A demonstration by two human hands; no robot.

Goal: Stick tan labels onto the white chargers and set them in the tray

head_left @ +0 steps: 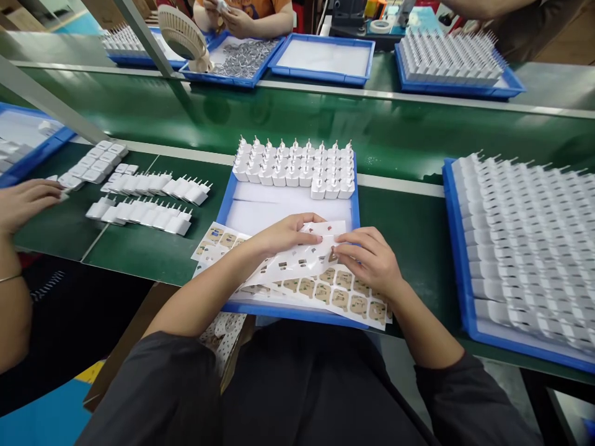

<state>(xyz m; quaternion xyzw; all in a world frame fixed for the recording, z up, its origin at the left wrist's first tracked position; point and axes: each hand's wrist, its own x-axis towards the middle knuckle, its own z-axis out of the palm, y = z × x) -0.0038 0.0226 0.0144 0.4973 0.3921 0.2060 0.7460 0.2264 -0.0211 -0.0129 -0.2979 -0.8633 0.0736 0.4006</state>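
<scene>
In the head view, my left hand grips a white sticker sheet with small punched holes, its thumb on top. My right hand pinches at the sheet's right edge, fingers bent; whether a small piece is between the fingertips I cannot make out. Beneath lie more sheets with rows of tan labels, spread over the front of a blue tray with a white liner. At the tray's back stand rows of white plug adapters, pins upward.
White adapters lie on the green bench to the left, near a co-worker's hand. A full tray of adapters stands at right. Across the green conveyor are a fan, metal parts and further trays.
</scene>
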